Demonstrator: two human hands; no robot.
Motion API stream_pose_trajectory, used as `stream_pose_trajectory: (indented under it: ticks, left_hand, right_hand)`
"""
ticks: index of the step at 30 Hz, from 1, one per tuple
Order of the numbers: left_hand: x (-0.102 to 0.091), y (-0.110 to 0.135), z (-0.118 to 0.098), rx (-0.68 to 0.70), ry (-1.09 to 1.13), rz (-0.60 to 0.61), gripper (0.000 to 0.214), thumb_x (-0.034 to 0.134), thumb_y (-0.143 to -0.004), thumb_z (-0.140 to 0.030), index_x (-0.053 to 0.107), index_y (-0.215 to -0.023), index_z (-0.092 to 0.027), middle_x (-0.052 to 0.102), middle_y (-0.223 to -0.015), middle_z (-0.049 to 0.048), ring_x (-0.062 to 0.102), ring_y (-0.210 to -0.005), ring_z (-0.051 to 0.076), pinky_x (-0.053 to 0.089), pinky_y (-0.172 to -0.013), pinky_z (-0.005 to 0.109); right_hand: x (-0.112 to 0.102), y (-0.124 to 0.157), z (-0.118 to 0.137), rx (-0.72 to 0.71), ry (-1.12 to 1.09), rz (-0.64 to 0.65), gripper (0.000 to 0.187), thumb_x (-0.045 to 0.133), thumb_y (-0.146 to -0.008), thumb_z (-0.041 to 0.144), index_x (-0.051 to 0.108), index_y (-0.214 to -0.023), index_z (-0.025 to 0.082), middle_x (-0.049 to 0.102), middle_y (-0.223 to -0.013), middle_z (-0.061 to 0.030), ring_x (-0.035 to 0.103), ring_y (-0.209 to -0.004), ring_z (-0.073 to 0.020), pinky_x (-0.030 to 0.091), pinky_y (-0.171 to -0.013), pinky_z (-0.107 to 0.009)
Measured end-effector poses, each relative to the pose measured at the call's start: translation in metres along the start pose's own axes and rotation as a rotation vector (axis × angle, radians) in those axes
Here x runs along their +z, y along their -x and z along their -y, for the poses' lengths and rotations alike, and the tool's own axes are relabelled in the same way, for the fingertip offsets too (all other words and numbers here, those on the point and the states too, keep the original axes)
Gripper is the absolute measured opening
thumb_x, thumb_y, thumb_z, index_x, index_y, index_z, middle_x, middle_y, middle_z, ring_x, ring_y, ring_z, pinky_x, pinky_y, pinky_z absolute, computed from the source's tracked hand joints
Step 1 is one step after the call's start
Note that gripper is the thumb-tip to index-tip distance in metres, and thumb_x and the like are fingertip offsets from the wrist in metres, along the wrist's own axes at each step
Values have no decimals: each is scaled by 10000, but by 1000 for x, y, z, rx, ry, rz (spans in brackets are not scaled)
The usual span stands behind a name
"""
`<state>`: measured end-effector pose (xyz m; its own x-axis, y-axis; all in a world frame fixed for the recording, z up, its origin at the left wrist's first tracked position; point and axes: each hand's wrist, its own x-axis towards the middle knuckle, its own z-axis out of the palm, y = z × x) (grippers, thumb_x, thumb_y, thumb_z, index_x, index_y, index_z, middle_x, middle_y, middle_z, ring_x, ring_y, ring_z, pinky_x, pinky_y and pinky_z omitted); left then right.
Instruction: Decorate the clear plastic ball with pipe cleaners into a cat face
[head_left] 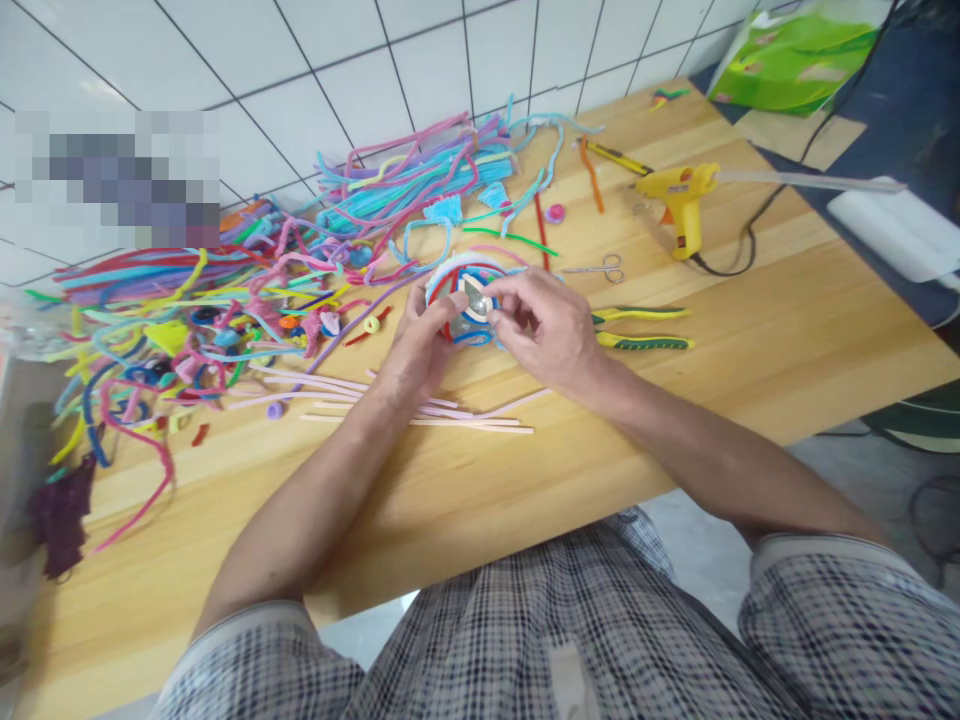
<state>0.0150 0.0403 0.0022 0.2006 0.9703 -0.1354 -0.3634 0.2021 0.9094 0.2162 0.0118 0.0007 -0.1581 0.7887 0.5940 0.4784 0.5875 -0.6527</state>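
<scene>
A round piece (442, 318) with red, blue and white fuzzy rims is between my two hands above the table. At its middle sits a cream-coloured ring around a shiny, see-through centre (477, 298). My left hand (421, 335) grips the piece from the left, its thumb lying on the cream ring. From the right, my right hand (551, 325) has its thumb and forefinger pinched at the ring's edge; whether a small part is between those fingertips is hidden. Pale pink pipe cleaners (442, 405) lie just below, and yellow-green handled pliers (645, 342) rest beside my right hand.
Colourful pipe cleaners (247, 290) heap across the table's left and back. A yellow glue gun (682, 205) with a cord, small scissors (600, 269) and a yellow cutter (615, 157) lie to the right. The tiled wall (420, 75) borders the wooden table (795, 320).
</scene>
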Motion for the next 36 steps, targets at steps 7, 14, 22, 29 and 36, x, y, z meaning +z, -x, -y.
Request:
stream_pose_trajectory:
  ticks: [7, 14, 22, 29, 36]
  left_hand:
    - [-1, -1, 3, 20, -22, -14, 656, 1071, -733, -449, 694, -1250, -304, 876, -1194, 6, 855, -1038, 241, 708, -875, 343]
    - [-1, -1, 5, 27, -38, -16, 639, 1059, -749, -445, 702, -1262, -312, 865, -1222, 15, 854, -1141, 278, 708, -954, 408]
    - [-3, -1, 1, -7, -61, -4, 659, 1060, -755, -500, 702, -1271, -301, 867, -1124, 6, 867, -1062, 283, 706, -968, 450]
    - [-1, -1, 4, 22, -33, -13, 631, 1056, -738, -470, 699, -1230, -300, 848, -1144, 7, 829, -1022, 239, 705, -951, 396]
    - [-5, -2, 10, 106, -116, -50, 704, 1038, -743, -476, 648, -1308, -318, 833, -1299, 27, 820, -1239, 280, 662, -1024, 380]
  right_hand:
    - [-1, -1, 2, 80, -40, 23, 159, 806, -1040, 297, 816, -1199, 298, 747, -983, -24, 645, -866, -216, 580, -869, -374]
    - [-2, -2, 2, 97, -91, 15, 149, 829, -1038, 356, 826, -1174, 294, 765, -988, -23, 634, -811, -194, 578, -807, -358]
    - [-14, -9, 6, 167, -142, 67, 158, 766, -1106, 427, 848, -1136, 295, 760, -932, -30, 670, -851, -215, 567, -800, -364]
    - [-7, -6, 5, 111, -109, 50, 147, 819, -1051, 386, 797, -1152, 283, 726, -903, 2, 624, -783, -185, 540, -795, -352]
    - [-6, -5, 4, 103, -38, 44, 138, 841, -1053, 406, 765, -1079, 294, 719, -891, -5, 628, -821, -207, 540, -830, -362]
